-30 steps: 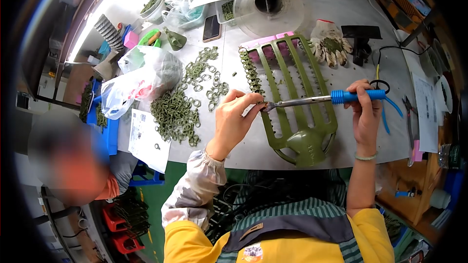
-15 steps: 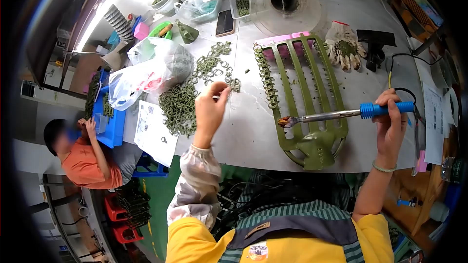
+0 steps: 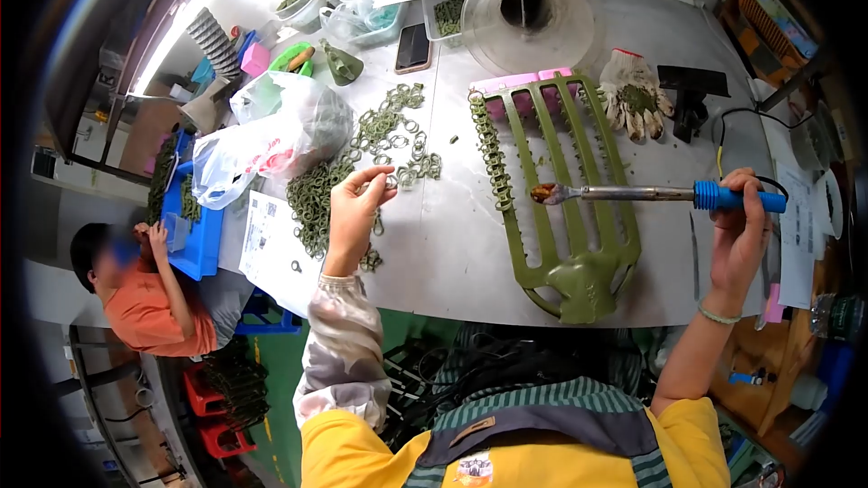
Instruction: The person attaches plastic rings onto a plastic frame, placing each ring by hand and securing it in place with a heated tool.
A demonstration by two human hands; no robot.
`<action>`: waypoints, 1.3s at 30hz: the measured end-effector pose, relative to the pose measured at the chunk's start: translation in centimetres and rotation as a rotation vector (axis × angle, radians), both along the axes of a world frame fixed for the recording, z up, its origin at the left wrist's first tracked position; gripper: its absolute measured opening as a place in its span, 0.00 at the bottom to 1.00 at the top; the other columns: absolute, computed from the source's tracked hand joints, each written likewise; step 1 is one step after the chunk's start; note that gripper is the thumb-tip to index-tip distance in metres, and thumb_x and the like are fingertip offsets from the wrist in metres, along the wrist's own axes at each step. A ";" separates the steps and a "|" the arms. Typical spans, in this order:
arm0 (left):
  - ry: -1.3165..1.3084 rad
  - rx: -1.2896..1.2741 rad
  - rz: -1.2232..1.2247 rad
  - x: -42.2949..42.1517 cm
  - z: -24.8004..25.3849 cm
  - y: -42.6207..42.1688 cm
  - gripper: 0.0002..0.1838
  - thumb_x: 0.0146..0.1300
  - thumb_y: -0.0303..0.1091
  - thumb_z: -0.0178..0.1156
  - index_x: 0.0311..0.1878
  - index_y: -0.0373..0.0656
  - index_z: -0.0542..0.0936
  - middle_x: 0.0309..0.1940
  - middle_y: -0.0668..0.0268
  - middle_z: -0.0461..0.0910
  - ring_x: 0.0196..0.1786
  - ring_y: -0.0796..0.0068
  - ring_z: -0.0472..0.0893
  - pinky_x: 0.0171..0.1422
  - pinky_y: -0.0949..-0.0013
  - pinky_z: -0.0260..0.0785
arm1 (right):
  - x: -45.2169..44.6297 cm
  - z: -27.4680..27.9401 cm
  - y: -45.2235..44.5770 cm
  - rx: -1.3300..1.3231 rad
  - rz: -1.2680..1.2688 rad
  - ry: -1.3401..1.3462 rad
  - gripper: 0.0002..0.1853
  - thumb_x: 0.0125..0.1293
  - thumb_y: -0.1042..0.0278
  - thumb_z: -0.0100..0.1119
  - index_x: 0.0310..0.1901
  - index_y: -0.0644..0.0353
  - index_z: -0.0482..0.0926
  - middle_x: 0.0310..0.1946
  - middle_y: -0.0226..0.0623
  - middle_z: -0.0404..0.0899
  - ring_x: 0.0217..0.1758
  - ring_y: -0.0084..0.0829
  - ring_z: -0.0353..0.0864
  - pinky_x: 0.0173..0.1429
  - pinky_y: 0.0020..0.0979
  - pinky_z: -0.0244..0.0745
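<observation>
My left hand [image 3: 353, 221] is over the near side of a heap of small green rings [image 3: 312, 208]; thumb and forefinger are pinched together, with what looks like one green ring [image 3: 391, 183] at their tips. In my right hand [image 3: 743, 235] is a soldering iron [image 3: 642, 192] by its blue ribbed handle, pointing left. Its brown-coated tip hovers over the left part of a flat green frame [image 3: 588, 285] with several long bars. A row of green rings [image 3: 488, 145] lines the frame's left outer bar. The frame's far end rests on a pink block [image 3: 520, 81].
A plastic bag [image 3: 298, 126] lies beyond the heap. Farther back are a phone [image 3: 413, 47], a clear round cover [image 3: 484, 23] and a stained glove [image 3: 636, 95]. A black stand [image 3: 692, 95] is at right. At left, a co-worker [image 3: 158, 307] sits by a blue tray [image 3: 201, 258].
My left hand has moved left and slightly toward me. The soldering iron and my right hand have shifted right, and the tip has lifted a little away from the frame's near end.
</observation>
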State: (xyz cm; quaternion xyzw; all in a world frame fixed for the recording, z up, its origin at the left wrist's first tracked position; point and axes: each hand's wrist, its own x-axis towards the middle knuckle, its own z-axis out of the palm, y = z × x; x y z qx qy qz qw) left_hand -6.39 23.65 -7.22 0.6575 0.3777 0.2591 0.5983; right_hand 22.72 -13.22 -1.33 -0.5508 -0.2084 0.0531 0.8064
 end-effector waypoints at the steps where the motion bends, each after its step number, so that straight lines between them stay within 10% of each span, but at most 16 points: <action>1: 0.006 0.044 -0.048 0.9 1.3 -0.1 0.11 0.70 0.30 0.61 0.51 0.35 0.84 0.42 0.67 0.85 0.39 0.83 0.82 0.48 0.79 0.77 | 0.3 0.0 0.2 0.012 -0.001 0.016 0.09 0.71 0.62 0.60 0.38 0.59 0.81 0.41 0.30 0.78 0.38 0.18 0.76 0.35 0.21 0.71; 8: -0.009 0.660 -0.351 10.9 5.8 -1.5 0.09 0.65 0.23 0.64 0.48 0.35 0.84 0.40 0.66 0.84 0.42 0.82 0.82 0.48 0.78 0.75 | 2.4 -0.8 4.9 0.030 0.036 0.021 0.10 0.71 0.63 0.60 0.40 0.61 0.80 0.40 0.30 0.80 0.35 0.20 0.76 0.42 0.23 0.73; 14: 0.065 0.602 -0.440 16.8 5.3 -1.4 0.07 0.63 0.27 0.65 0.43 0.40 0.86 0.36 0.63 0.85 0.35 0.72 0.83 0.41 0.70 0.74 | 4.2 -2.8 7.9 0.048 0.066 0.062 0.10 0.72 0.64 0.59 0.41 0.62 0.82 0.40 0.30 0.82 0.35 0.20 0.76 0.43 0.24 0.74; 15: 0.115 1.001 -0.468 17.3 5.4 -0.8 0.08 0.59 0.28 0.67 0.42 0.42 0.86 0.32 0.65 0.85 0.37 0.67 0.81 0.45 0.64 0.73 | 4.3 -3.0 8.1 0.054 0.059 0.072 0.10 0.72 0.64 0.59 0.41 0.62 0.82 0.40 0.30 0.82 0.35 0.20 0.76 0.43 0.24 0.74; 22: 0.157 1.422 -0.560 19.0 5.3 0.1 0.04 0.57 0.31 0.68 0.37 0.49 0.86 0.30 0.73 0.84 0.42 0.69 0.77 0.51 0.64 0.64 | 4.8 -3.9 9.9 0.072 0.062 0.105 0.11 0.72 0.62 0.60 0.41 0.61 0.82 0.38 0.30 0.82 0.33 0.19 0.77 0.41 0.25 0.75; 35: 0.343 1.440 -0.691 20.1 5.7 0.3 0.09 0.56 0.29 0.68 0.42 0.49 0.85 0.31 0.71 0.83 0.45 0.66 0.76 0.53 0.62 0.64 | 4.8 -3.1 8.7 0.073 -0.026 0.104 0.09 0.71 0.64 0.60 0.41 0.61 0.83 0.39 0.32 0.83 0.32 0.20 0.78 0.40 0.24 0.77; 39: 0.052 1.010 -0.424 17.7 6.1 1.5 0.18 0.61 0.27 0.66 0.56 0.44 0.79 0.36 0.65 0.84 0.46 0.68 0.81 0.49 0.67 0.72 | 5.0 -3.0 7.4 0.092 0.003 0.144 0.10 0.70 0.63 0.62 0.42 0.62 0.81 0.39 0.34 0.82 0.33 0.20 0.78 0.39 0.24 0.75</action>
